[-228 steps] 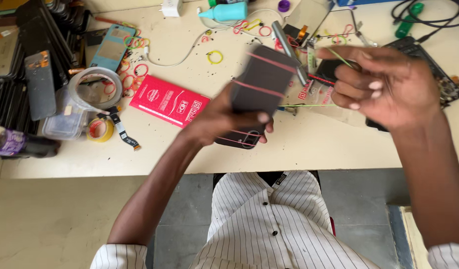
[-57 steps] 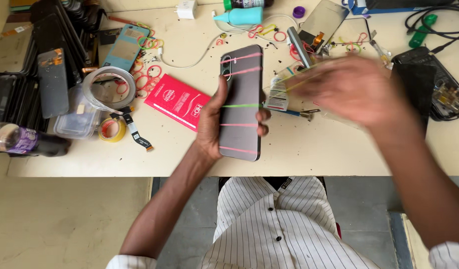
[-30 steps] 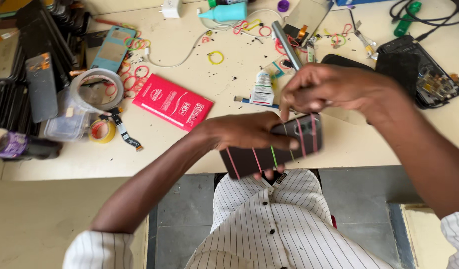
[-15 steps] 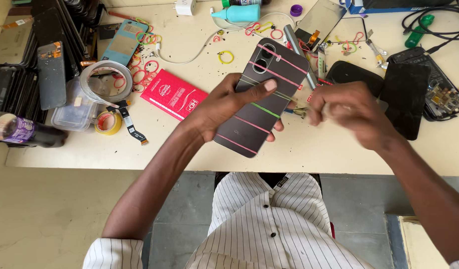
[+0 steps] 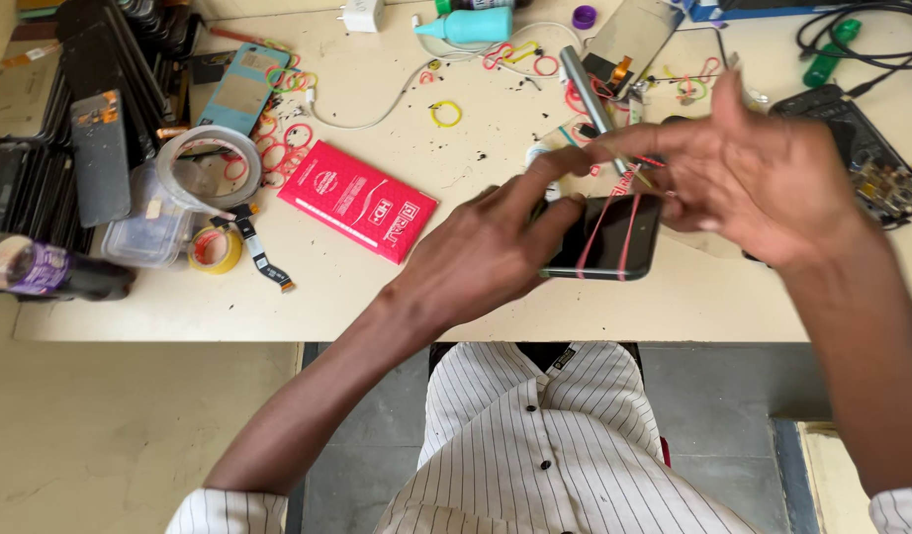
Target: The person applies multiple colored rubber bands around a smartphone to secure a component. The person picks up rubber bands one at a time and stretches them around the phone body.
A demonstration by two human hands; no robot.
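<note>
The cream tabletop [image 5: 377,297] carries a red packet [image 5: 357,200] mid-left, tape rolls [image 5: 211,158] and a bottle [image 5: 50,272] toward the left edge, rubber bands [image 5: 446,113] and cables [image 5: 852,25] along the far edge.

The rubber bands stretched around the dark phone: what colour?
Red or pink rubber bands cross the dark glossy phone, seen in the head view.

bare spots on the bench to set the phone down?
Bare strip along the table near edge, below the red packet; another between packet and phone. Crowded: left side around the tape roll, and the far edge.
</note>
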